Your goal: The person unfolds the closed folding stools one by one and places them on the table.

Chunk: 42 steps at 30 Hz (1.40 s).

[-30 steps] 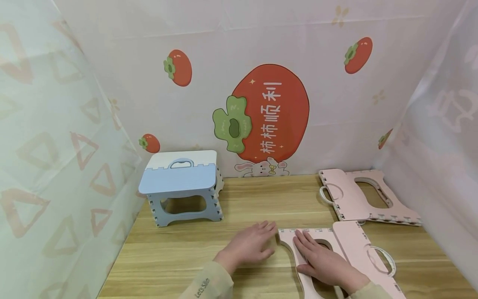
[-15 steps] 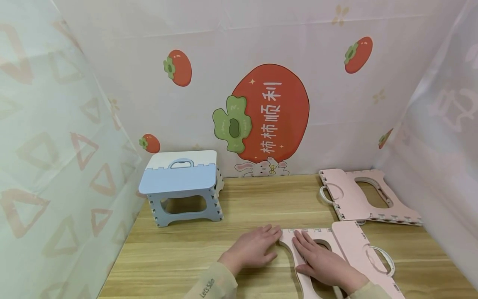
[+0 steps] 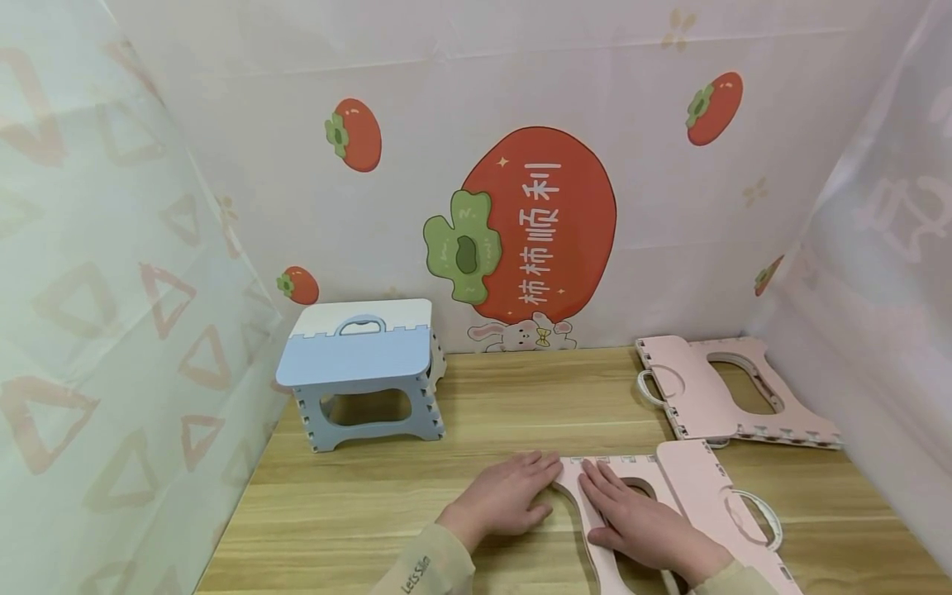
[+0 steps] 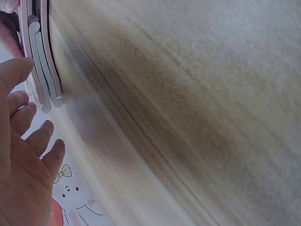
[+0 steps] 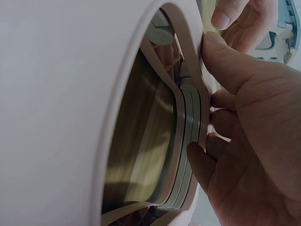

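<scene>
A pink folding stool (image 3: 702, 496) lies folded flat at the front right, its pale carry handle (image 3: 762, 516) sticking out on the right. My right hand (image 3: 643, 525) rests on its leg panel with fingers extended. In the right wrist view, the little finger (image 5: 202, 165) lies at the edge of the panel's cut-out. My left hand (image 3: 506, 500) reaches with straight fingers to the panel's far left corner and appears to touch it. Seen from the left wrist, the stool's layered edge (image 4: 42, 66) is close beside the thumb.
A second folded pink stool (image 3: 687, 388) lies behind, at the right wall. At the back left stands an unfolded blue and white stool (image 3: 357, 355). Everything is on a wood-grain table (image 3: 327, 504), enclosed by printed cloth walls (image 3: 640, 190).
My left hand has moved slightly right and forward to the near stool's corner. That stool, with my right hand on it, has shifted a little to the left.
</scene>
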Available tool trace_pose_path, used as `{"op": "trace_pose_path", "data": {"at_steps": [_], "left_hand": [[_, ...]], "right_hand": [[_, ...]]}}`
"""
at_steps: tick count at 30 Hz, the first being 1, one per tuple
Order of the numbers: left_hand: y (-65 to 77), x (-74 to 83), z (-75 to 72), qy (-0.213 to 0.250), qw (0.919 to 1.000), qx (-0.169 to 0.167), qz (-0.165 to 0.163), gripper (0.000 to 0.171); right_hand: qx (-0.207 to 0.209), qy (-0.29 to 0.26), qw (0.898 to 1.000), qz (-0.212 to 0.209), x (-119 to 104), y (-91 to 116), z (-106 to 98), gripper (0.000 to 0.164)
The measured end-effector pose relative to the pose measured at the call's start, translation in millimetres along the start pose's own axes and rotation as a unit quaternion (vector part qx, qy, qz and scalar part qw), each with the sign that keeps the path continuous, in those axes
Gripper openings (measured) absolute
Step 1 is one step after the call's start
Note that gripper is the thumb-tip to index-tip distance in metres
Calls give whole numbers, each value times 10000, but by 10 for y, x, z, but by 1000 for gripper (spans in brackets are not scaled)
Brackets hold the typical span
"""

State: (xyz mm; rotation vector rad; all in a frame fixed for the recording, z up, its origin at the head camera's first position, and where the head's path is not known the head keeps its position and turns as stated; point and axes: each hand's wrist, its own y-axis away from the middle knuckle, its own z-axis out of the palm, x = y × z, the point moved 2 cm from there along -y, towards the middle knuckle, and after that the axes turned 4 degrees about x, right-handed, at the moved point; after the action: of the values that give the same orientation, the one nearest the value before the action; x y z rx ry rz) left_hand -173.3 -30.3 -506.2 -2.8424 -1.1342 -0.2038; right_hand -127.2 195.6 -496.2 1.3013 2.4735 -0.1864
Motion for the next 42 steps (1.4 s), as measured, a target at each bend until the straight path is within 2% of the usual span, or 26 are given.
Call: {"op": "trace_pose_path", "data": {"at_steps": [10, 18, 28, 33, 42], "left_hand": [[7, 10, 14, -43, 9999, -83, 64, 61], [0, 17, 16, -326, 9993, -54, 165, 59], [7, 15, 31, -200, 9997, -134, 72, 57], [41, 0, -10, -249, 9995, -167, 1, 55], [80, -93, 1, -213, 9995, -174, -142, 58]], "right_hand": [[52, 76, 9999, -57, -41, -14, -2, 76], [34, 51, 10000, -42, -17, 5, -34, 76], [34, -93, 9999, 137, 104, 73, -170, 75], [210, -27, 9996, 169, 184, 152, -268, 66], [888, 109, 9951, 427, 421, 375, -353, 58]]}}
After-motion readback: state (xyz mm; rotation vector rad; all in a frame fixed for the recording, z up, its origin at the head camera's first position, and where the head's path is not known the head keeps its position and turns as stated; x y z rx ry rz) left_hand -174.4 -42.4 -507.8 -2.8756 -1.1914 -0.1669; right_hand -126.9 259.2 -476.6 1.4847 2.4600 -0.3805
